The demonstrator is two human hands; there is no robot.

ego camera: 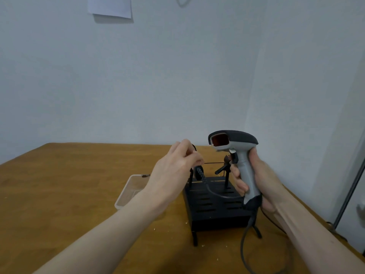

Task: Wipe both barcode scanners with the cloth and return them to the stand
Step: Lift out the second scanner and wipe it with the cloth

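The right hand (254, 180) is gripping the grey-and-black pistol-shaped barcode scanner (237, 155) upright; left-hand fingers (189, 155) are pinching its coiled black cable (201, 173) above the black slotted stand (215, 204). Likely next: fetching a cloth, none visible.

Wooden table (69, 194): black stand (215, 210), clear plastic tray (128, 192), crumbs.

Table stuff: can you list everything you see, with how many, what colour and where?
barcode scanner: one seen, grey and black, held above the stand
stand: one, black, middle of the table
cable: one, dark, hanging from the scanner's handle
tray: one, clear plastic, left of the stand
table: one, brown wood
paper: one, white, on the wall
left hand: pinching a dark coiled cord
right hand: gripping the scanner
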